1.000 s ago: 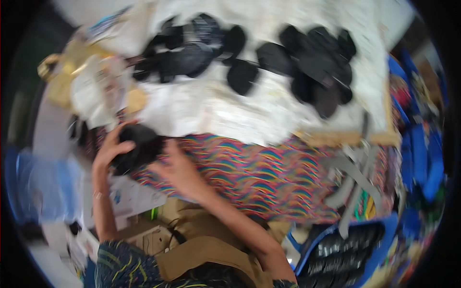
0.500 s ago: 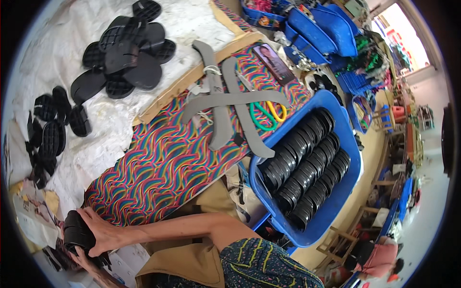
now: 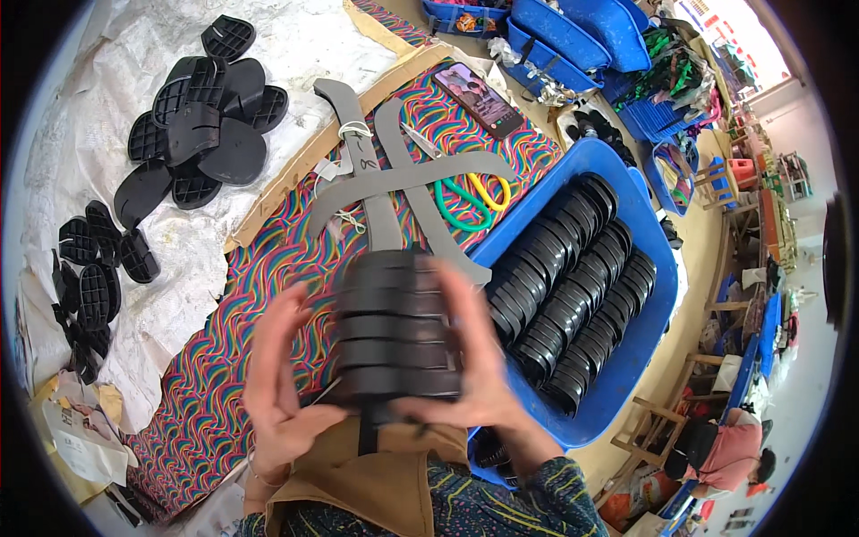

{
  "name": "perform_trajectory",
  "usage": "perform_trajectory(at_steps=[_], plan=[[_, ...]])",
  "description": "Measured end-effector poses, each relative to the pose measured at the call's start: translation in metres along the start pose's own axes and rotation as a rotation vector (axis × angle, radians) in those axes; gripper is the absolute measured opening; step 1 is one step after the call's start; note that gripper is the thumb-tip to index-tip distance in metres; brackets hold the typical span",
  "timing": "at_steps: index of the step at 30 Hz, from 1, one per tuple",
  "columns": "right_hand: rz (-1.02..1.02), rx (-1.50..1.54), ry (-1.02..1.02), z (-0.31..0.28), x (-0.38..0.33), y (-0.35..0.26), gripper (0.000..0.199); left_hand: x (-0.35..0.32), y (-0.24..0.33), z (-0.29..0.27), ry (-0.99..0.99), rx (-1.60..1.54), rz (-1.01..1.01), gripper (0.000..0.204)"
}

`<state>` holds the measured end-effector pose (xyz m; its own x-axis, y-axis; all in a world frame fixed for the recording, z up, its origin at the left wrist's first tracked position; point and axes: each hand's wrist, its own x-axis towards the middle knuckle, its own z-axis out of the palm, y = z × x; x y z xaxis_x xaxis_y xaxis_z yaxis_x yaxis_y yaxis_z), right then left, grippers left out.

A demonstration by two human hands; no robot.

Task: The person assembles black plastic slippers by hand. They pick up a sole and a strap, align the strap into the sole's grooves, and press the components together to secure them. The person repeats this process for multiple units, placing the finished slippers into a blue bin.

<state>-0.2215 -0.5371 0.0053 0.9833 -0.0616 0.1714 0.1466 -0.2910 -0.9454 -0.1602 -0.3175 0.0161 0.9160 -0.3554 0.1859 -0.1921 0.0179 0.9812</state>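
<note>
In front of me, above the patterned cloth, is a stack of black curved shoe-sole pieces [image 3: 385,327], slightly blurred. My right hand [image 3: 474,358] grips its right side, fingers along the edge and thumb at the near end. On the other side, my left hand [image 3: 286,385] has its fingers apart, with a gap between them and the stack; its thumb reaches toward the near left corner. A short dark strip [image 3: 368,434] hangs below the stack. Just beyond lie crossed grey strips [image 3: 385,215], and to the right a blue basin [image 3: 658,349] holds rows of similar black pieces [image 3: 573,313].
Loose black soles [image 3: 215,148] lie heaped on white sheeting [image 3: 304,54] at the back left, with smaller ones nearer. Green-and-yellow-handled scissors [image 3: 465,206] and a phone [image 3: 479,98] rest on the cloth [image 3: 197,394]. A person in pink [image 3: 729,456] is at far right.
Both hands have come from the lower left to the middle, bringing the stack of black pieces with them. My left hand's fingers now stand apart. The view has shifted slightly.
</note>
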Motion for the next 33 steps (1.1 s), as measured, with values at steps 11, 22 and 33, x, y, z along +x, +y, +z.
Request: perform_trajectory(at_steps=[11, 22, 33], plan=[[0.467, -1.021, 0.180, -0.073, -0.065, 0.041, 0.113, -0.004, -0.029, -0.008, -0.085, -0.109, -0.173, 0.037], [0.520, -1.081, 0.050, -0.051, -0.065, 0.072, 0.116, -0.011, -0.046, -0.012, -0.062, -0.090, -0.255, 0.024], [0.496, -1.150, 0.121, -0.039, -0.060, 0.087, 0.113, -0.009, -0.053, -0.004, -0.099, -0.121, -0.302, 0.022]])
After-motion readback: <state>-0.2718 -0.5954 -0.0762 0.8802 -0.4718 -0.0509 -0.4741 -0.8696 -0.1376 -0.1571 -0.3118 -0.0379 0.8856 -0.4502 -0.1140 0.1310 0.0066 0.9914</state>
